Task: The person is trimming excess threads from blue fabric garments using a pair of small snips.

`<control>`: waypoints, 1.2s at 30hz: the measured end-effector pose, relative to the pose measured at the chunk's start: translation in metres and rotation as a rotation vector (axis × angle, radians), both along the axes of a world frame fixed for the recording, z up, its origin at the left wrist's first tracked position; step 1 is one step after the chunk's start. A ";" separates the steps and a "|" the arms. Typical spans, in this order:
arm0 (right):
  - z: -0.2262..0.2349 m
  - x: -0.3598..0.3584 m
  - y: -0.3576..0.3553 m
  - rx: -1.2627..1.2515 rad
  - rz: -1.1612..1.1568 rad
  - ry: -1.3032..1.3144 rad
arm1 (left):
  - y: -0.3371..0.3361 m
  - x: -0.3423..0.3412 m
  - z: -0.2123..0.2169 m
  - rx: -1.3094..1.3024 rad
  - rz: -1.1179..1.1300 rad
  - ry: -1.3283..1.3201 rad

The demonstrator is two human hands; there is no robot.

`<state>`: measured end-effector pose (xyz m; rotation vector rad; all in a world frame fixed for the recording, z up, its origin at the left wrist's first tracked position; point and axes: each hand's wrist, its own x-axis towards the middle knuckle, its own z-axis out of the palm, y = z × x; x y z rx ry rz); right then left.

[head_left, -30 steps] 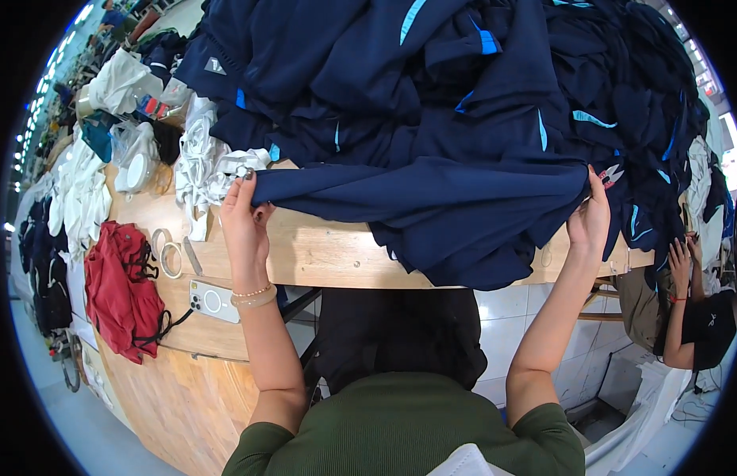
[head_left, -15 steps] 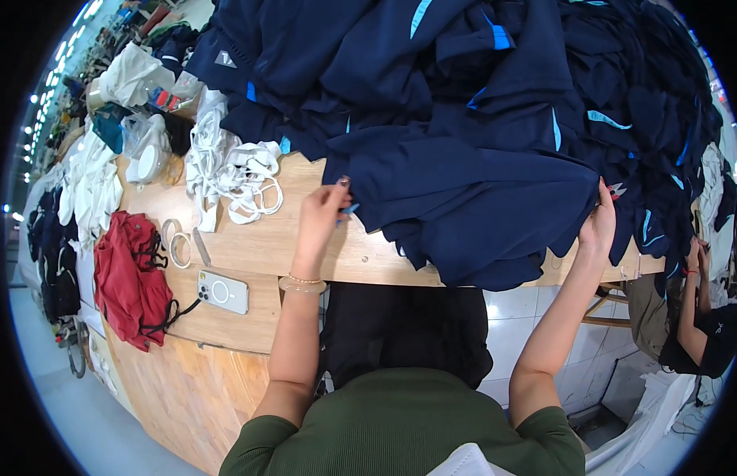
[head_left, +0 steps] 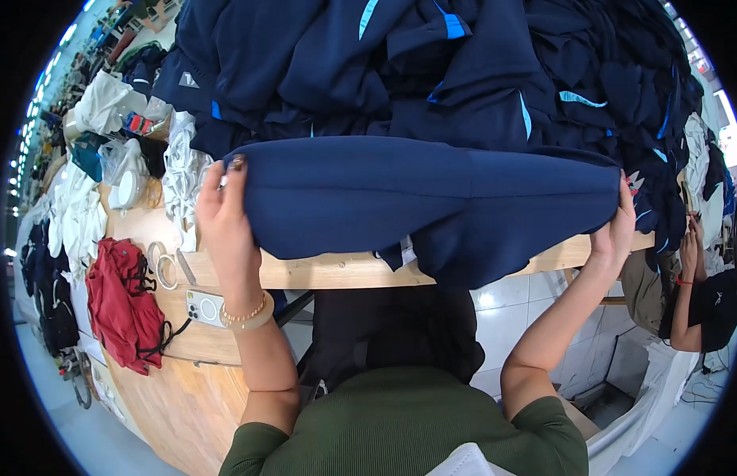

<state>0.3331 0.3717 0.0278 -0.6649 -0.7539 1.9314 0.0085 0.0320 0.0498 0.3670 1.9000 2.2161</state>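
Observation:
A navy blue garment (head_left: 352,198) is stretched sideways between my hands above the table edge, a long seam running along it. Its lower folds hang near the front edge, with a bit of white showing beneath. My left hand (head_left: 229,226) is closed on the garment's left end, thumb and fingers pinching the cloth. At the opposite end, my right hand (head_left: 616,226) grips the cloth. Small pointed snips (head_left: 634,182) with a red part stick out beyond the right fingers; their handle is hidden by the hand.
A large heap of navy garments (head_left: 329,71) with light blue strips covers the table's far side. Left are white straps (head_left: 186,166), a red bag (head_left: 124,305), a tape roll (head_left: 167,271) and a phone (head_left: 205,308). Another person's hand (head_left: 690,252) shows at far right.
My left hand has moved left and taken hold of the garment's left end. The cloth is now pulled out longer and flatter. My right hand keeps its grip, slightly farther right.

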 end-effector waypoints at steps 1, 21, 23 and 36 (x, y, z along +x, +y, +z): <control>-0.013 0.002 0.009 0.003 -0.017 -0.072 | 0.004 -0.008 -0.013 -0.086 -0.041 0.005; -0.097 -0.025 0.001 -0.114 -0.118 -0.255 | 0.124 0.077 -0.078 -0.268 -0.439 0.760; -0.085 -0.033 -0.008 -0.128 -0.142 -0.263 | 0.123 0.072 -0.079 -0.233 -0.447 0.714; -0.067 -0.028 -0.012 -0.028 -0.165 -0.298 | 0.108 0.060 -0.068 -0.159 -0.613 0.435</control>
